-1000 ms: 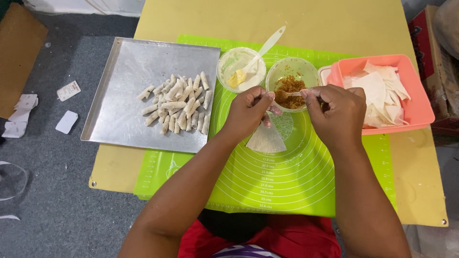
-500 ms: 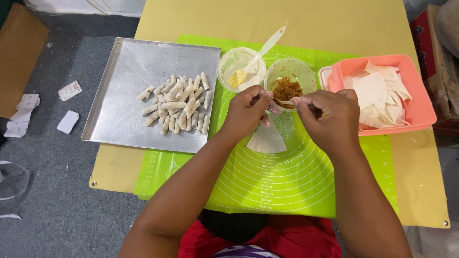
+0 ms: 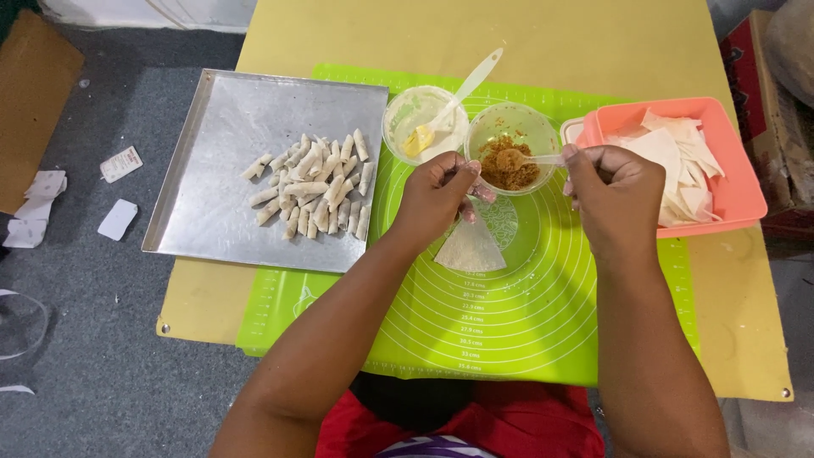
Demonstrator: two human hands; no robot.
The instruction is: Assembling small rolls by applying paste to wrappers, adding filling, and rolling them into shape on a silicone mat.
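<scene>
My right hand (image 3: 612,191) grips a small clear spoon (image 3: 530,159) heaped with brown filling, held over the clear bowl of brown filling (image 3: 507,148). My left hand (image 3: 437,195) pinches the top corner of a triangular pastry wrapper (image 3: 469,248) that lies on the green silicone mat (image 3: 526,314). The two hands are apart, the bowl between them. To the left of it stands a second clear bowl (image 3: 420,123) with pale paste and a white spatula (image 3: 462,92).
A metal tray (image 3: 220,127) at the left holds several rolled pastries (image 3: 314,185). A pink tub (image 3: 721,199) at the right holds cut wrappers (image 3: 678,161). All rest on a yellow table (image 3: 509,42). Paper scraps (image 3: 119,191) lie on the grey floor.
My right hand drew back to the right with the spoon, which now carries a heap of filling above the bowl. My left hand stayed on the wrapper.
</scene>
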